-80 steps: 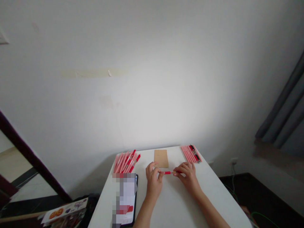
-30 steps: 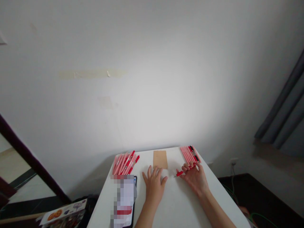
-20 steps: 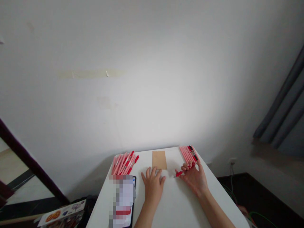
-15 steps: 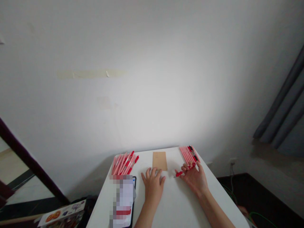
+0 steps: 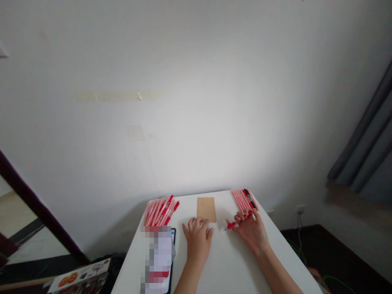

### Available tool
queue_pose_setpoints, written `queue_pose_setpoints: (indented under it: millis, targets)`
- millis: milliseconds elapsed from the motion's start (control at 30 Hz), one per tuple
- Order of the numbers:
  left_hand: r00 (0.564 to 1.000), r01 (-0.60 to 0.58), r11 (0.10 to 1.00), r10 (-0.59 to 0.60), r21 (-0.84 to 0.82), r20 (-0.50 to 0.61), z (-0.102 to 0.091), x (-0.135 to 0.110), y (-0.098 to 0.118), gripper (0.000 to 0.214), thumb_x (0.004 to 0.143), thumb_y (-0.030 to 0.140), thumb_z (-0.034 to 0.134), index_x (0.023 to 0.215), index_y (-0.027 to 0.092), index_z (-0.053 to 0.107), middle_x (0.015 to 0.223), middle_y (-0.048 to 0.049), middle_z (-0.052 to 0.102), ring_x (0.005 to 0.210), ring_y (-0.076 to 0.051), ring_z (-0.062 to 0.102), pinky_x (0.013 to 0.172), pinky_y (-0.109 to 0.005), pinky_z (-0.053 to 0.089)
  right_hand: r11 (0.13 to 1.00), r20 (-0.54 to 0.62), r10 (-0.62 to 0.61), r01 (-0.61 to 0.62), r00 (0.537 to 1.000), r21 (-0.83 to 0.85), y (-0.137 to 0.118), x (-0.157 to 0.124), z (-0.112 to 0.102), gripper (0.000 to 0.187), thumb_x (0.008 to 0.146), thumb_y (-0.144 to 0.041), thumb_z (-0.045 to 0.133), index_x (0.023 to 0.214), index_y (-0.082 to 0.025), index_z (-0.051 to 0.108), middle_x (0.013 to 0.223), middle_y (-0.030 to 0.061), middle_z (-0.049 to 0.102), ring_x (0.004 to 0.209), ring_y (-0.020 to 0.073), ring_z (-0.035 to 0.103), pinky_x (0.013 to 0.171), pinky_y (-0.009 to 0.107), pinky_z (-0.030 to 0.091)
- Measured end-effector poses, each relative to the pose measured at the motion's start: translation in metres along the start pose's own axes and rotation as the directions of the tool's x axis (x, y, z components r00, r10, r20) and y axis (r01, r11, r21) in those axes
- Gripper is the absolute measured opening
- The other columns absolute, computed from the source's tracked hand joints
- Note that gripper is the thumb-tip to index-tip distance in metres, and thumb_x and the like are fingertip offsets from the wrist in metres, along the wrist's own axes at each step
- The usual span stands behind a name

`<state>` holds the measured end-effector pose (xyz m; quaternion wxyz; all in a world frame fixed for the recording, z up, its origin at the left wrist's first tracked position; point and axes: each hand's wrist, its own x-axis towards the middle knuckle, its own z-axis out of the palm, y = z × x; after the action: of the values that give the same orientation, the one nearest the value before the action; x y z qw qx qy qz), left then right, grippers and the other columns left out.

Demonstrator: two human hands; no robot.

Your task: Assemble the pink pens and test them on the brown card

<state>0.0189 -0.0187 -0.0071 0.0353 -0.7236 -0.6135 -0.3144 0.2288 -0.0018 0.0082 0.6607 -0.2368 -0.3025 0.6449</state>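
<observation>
Flat on the white table (image 5: 223,265), with fingers spread, rests my left hand (image 5: 197,237). Its fingertips reach the near edge of a small brown notepad (image 5: 206,208). My right hand (image 5: 252,232) is turned palm up, its fingers curled around a red pen (image 5: 232,225) whose tip points left and down. Beyond that hand, a row of pink pens (image 5: 240,200) with a black one (image 5: 250,197) among them lies at the back right. At the back left is a looser pile of pink and red pens (image 5: 161,210).
A phone (image 5: 172,261), partly blurred out, lies left of my left hand. The table's back edge meets the white wall (image 5: 196,122). On the floor at the left stands a printed box (image 5: 81,274). A grey curtain (image 5: 367,155) hangs at the right.
Both hands stay almost where they were, the right still holding the red pen. The whole view has shifted very slightly.
</observation>
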Motion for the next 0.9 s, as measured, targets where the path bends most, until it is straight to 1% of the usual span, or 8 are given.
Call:
queue_pose_setpoints:
  millis: [67,133,200,267,400,633,800,900]
  targets:
    - [0.999,0.027,1.0,-0.027,0.001,0.023,-0.0021,-0.0005,0.0015,0.028,0.082,0.03,0.054,0.108,0.033,0.064,0.114,-0.0048,0.06,0.116,-0.03,0.045,0.104,-0.069,0.023,0.993,0.009,0.04,-0.041,0.999,0.107,-0.0016,-0.0018,0.0039,0.031,0.079,-0.052,0.055,0.065,-0.024,0.051,0.061,-0.0054,0.046,0.063,0.0133,0.049,0.086,0.05,0.045]
    - [0.997,0.057,0.998,-0.058,0.007,0.049,-0.0047,-0.0008,0.0035,0.028,0.083,0.031,0.053,0.109,0.034,0.064,0.115,-0.003,0.06,0.118,-0.028,0.043,0.107,-0.065,0.02,0.968,0.038,0.088,-0.095,0.995,0.231,-0.0032,-0.0039,0.0074,0.026,0.078,-0.046,0.059,0.066,-0.024,0.051,0.063,-0.0064,0.047,0.064,0.012,0.05,0.089,0.049,0.045]
    - [0.994,0.079,0.997,-0.08,0.017,0.07,-0.0072,-0.0007,0.0055,0.028,0.084,0.032,0.052,0.109,0.035,0.064,0.115,-0.0017,0.06,0.119,-0.026,0.043,0.109,-0.063,0.019,0.943,0.054,0.128,-0.138,0.99,0.303,-0.0044,-0.0056,0.0093,0.026,0.078,-0.046,0.06,0.067,-0.025,0.053,0.063,-0.0064,0.048,0.066,0.0121,0.051,0.09,0.049,0.045]
    - [0.993,0.087,0.996,-0.089,0.027,0.083,-0.0091,-0.0004,0.0069,0.027,0.084,0.033,0.051,0.108,0.035,0.064,0.115,-0.0012,0.06,0.118,-0.025,0.043,0.109,-0.062,0.02,0.928,0.06,0.146,-0.158,0.987,0.338,-0.0049,-0.0066,0.0095,0.028,0.078,-0.05,0.06,0.068,-0.025,0.054,0.064,-0.0058,0.049,0.066,0.0127,0.052,0.09,0.05,0.045]
    - [0.993,0.086,0.996,-0.088,0.027,0.083,-0.0103,-0.0001,0.0073,0.027,0.084,0.034,0.051,0.107,0.036,0.064,0.115,-0.0006,0.061,0.118,-0.025,0.042,0.11,-0.061,0.019,0.929,0.055,0.141,-0.151,0.989,0.337,-0.0042,-0.0061,0.0078,0.03,0.078,-0.052,0.059,0.067,-0.025,0.054,0.064,-0.0058,0.049,0.066,0.0125,0.052,0.089,0.049,0.046]
    - [0.991,0.097,0.995,-0.096,-0.007,0.095,-0.0096,0.0001,0.0075,0.028,0.085,0.034,0.05,0.109,0.033,0.064,0.116,-0.0022,0.061,0.119,-0.027,0.042,0.109,-0.062,0.017,0.955,0.005,0.109,-0.106,0.994,0.277,-0.0032,-0.0029,0.0085,0.025,0.075,-0.043,0.061,0.064,-0.023,0.051,0.06,-0.0064,0.045,0.062,0.0117,0.05,0.085,0.048,0.047]
    - [0.993,0.092,0.996,-0.092,0.003,0.077,-0.0076,-0.0006,0.006,0.029,0.084,0.033,0.051,0.11,0.031,0.064,0.114,-0.0032,0.061,0.118,-0.027,0.042,0.109,-0.062,0.017,0.945,0.008,0.128,-0.124,0.992,0.302,-0.0035,-0.0029,0.0074,0.026,0.077,-0.048,0.06,0.068,-0.025,0.053,0.062,-0.0063,0.047,0.063,0.0118,0.051,0.086,0.049,0.047]
    - [0.996,0.068,0.998,-0.068,-0.006,0.061,-0.0064,-0.0011,0.0049,0.028,0.084,0.033,0.051,0.108,0.03,0.065,0.11,-0.0029,0.062,0.114,-0.026,0.044,0.11,-0.059,0.019,0.941,0.006,0.131,-0.126,0.991,0.315,-0.0035,-0.0031,0.006,0.027,0.077,-0.051,0.06,0.071,-0.025,0.056,0.064,-0.0059,0.05,0.065,0.0122,0.052,0.088,0.05,0.047]
